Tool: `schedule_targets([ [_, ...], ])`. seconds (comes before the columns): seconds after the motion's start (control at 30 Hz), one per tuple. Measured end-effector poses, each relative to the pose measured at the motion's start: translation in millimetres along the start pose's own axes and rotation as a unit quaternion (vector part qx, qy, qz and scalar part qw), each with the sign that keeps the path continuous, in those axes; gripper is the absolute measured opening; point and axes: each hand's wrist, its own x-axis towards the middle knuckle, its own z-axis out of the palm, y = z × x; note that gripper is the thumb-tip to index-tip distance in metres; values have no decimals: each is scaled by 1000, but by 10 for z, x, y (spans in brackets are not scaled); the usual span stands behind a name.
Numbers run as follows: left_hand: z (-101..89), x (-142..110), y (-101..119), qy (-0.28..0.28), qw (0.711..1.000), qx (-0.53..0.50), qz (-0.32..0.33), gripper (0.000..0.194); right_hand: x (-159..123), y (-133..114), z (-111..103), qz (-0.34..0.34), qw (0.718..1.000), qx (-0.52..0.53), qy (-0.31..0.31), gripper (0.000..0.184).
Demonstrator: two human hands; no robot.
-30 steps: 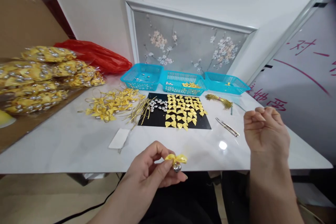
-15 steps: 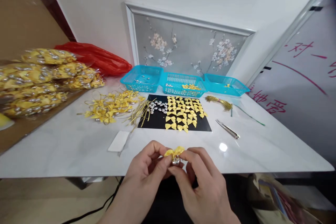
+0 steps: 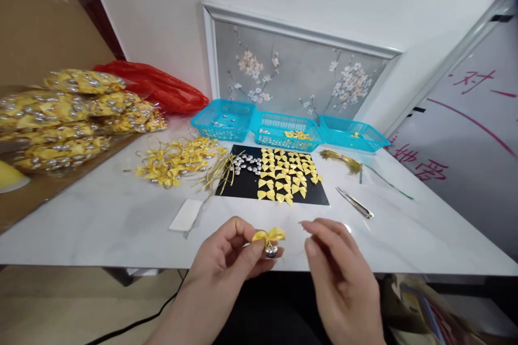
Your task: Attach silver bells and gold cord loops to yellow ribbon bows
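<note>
My left hand [image 3: 230,256] pinches a yellow ribbon bow [image 3: 277,234] between thumb and fingers near the table's front edge. A small silver bell [image 3: 271,251] hangs just under the bow, against the fingers. To the right, my right hand [image 3: 340,264] is apart from the bow, thumb and fingers separated and nothing visible between them. Beyond both hands lies a black mat [image 3: 237,194]. It carries rows of yellow bows [image 3: 283,175] and a cluster of silver bells [image 3: 247,164].
Gold ties [image 3: 216,172] overlap the mat's left edge, beside a pile of finished-looking bows [image 3: 174,159]. Blue baskets [image 3: 224,132] line the wall. Thread snips [image 3: 355,202] and a tie bundle [image 3: 342,159] lie right; a white card [image 3: 186,215] lies left. Bagged bows [image 3: 60,110] are stacked far left.
My right hand has let go of the bow and moved right, its fingers parting. My left hand keeps its pinch on the bow. The view has shifted slightly.
</note>
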Motion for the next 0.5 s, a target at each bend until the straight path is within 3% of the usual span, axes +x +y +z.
schedule_targets([
  [0.07, 4, -6, 10, 3, 1000, 25, -1, 23, 100, 51, -1, 115, 987, 98, -59, 21],
  [0.1, 5, -6, 15, 2, 999, 38, 0, 22, 129, 89, 21, 173, 967, 157, -104, 24],
  [0.17, 3, 0, 24, -7, 998, 58, 2, 22, 151, 177, 87, 271, 902, 266, -208, 35],
  [0.23, -8, 5, 30, -23, 997, 69, -1, 22, 148, 256, 129, 312, 841, 328, -296, 43],
  [0.27, -13, 3, 33, -30, 997, 72, -4, 22, 151, 285, 126, 314, 826, 338, -324, 45],
  [0.4, 9, -38, 61, -27, 997, 77, -10, 24, 260, 291, -27, 281, 840, 316, -340, 35],
  [0.5, 65, -77, 89, -19, 996, 83, -15, 23, 385, 221, -131, 226, 888, 261, -303, 22],
])
